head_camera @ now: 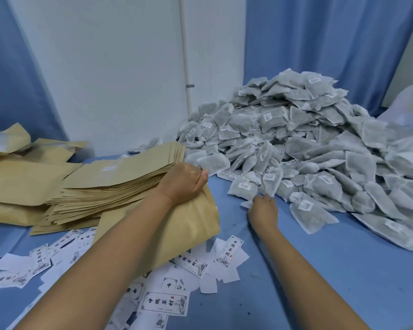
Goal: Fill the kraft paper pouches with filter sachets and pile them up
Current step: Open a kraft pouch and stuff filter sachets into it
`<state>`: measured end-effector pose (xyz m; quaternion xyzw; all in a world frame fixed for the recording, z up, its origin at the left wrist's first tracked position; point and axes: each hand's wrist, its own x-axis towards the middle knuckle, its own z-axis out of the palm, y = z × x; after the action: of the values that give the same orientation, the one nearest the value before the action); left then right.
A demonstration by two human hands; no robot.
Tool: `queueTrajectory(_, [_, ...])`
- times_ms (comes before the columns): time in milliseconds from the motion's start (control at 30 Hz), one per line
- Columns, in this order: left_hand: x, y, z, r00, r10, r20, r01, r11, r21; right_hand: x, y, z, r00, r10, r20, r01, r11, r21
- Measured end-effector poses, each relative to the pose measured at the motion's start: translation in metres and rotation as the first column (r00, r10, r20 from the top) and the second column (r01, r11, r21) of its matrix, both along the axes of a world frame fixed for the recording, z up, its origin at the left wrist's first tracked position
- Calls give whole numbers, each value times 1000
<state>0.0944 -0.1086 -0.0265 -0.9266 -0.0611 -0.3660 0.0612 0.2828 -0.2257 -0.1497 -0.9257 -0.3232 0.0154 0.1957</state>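
The pouch point(191, 225) lies on the blue bench point(343, 270) in front of you. Its near end rests over the scatter of printed white labels point(165, 303), which are the things closest to you. Your left grip point(184, 182) is at the pouch's far end, with the fingers curled over the kraft paper and clamped on it and the thumb pointing toward the sachets.

To the right, well apart from the pouch, your right grip point(264, 211) reaches forward low over the bench. Its fingers are drawn together on the lower edge of one sachet point(242, 188) and pinch it, though the fingertips are blurred. That sachet lies at the near foot of the heap point(308, 139), touching its neighbours.

Just left of your left grip, a stack point(119, 184) of flat kraft pouches lies fanned out, its edges stepped toward you. A small white sticker shows on the top one. Beyond and left of the stack lie bigger, rumpled kraft pieces point(22, 182), and I cannot tell whether they are filled.

The heap of grey-white sachets rises on the right half of the bench, many of them with small printed tags, and spreads down to the right edge of the view.

Behind everything stands a white wall point(105, 67) with a thin white pipe point(184, 55) running up it. Blue curtains point(320, 44) hang on both sides.
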Motion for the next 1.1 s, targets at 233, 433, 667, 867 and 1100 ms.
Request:
queueTrajectory(233, [26,-9,-8,996,-23,-86,20,999,-39,22,31,25,988,48,145,-114,865,488])
queueTrajectory(433, [38,-13,-17,994,-32,-107,25,997,-71,36,71,-3,986,151,74,-150,988,-18])
queueTrajectory(667, [42,-1,-11,996,-37,-82,23,985,-170,46,63,11,968,-251,-8,196,734,651])
queueTrajectory(867, [41,1,-7,999,-42,-11,41,992,-118,71,49,-5,979,-116,-168,166,930,328])
queueTrajectory(1100, [38,-1,-6,998,-47,34,49,996,-72,47,79,-7,977,-42,-211,90,970,224])
